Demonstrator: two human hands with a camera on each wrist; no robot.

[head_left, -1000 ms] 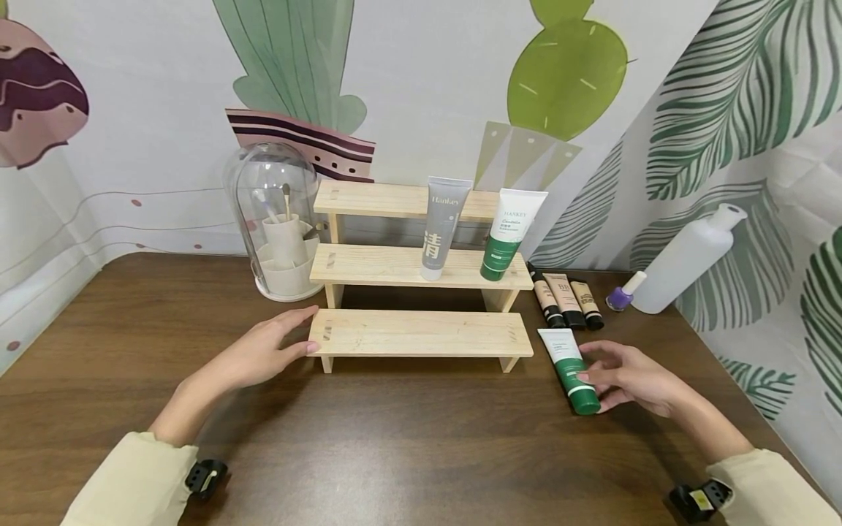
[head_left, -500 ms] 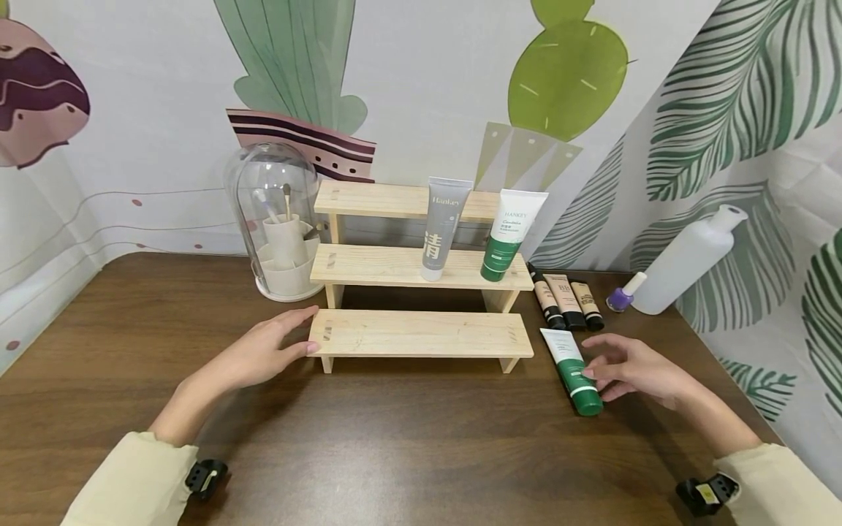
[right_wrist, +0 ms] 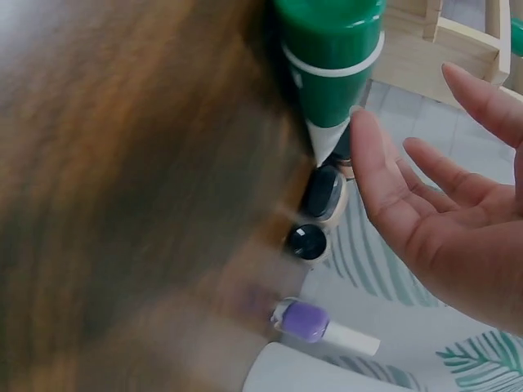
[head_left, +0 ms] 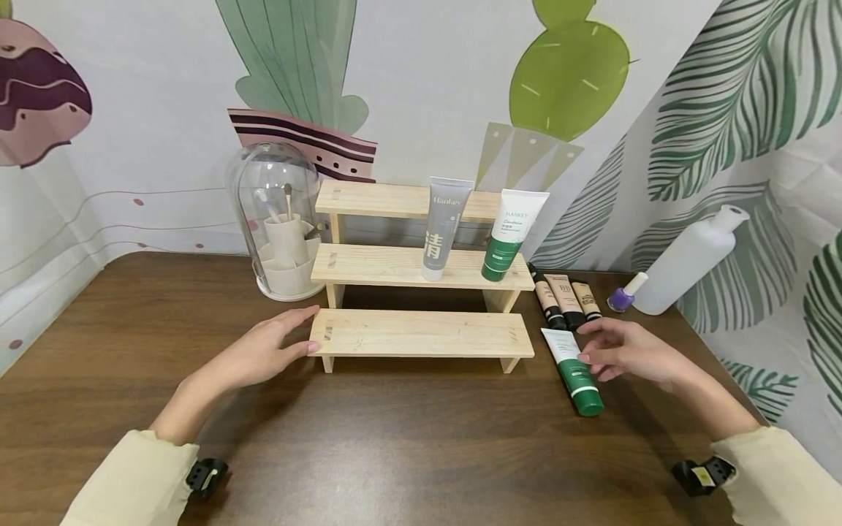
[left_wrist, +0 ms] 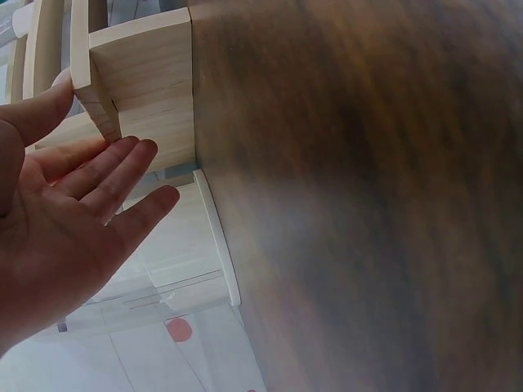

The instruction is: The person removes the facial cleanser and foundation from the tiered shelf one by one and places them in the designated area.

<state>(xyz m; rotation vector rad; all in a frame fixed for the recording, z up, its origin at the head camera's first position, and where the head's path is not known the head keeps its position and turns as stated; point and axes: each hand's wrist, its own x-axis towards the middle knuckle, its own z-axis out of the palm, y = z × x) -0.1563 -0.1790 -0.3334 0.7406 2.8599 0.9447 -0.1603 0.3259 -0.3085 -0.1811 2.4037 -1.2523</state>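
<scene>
Though between hands [head_left: 266,352] [head_left: 634,354], tube [head_left: 573,372] nearer right.

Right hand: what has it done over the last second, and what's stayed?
The right hand has shifted forward along the lying green-and-white tube, toward the three small tubes; whether it still touches the lying one is unclear. That tube has barely moved. The left hand stays at the left end of the wooden stand.

right wrist view: green tube [right_wrist: 331,82] cut by top edge, white bottle [right_wrist: 302,374] by bottom.
</scene>
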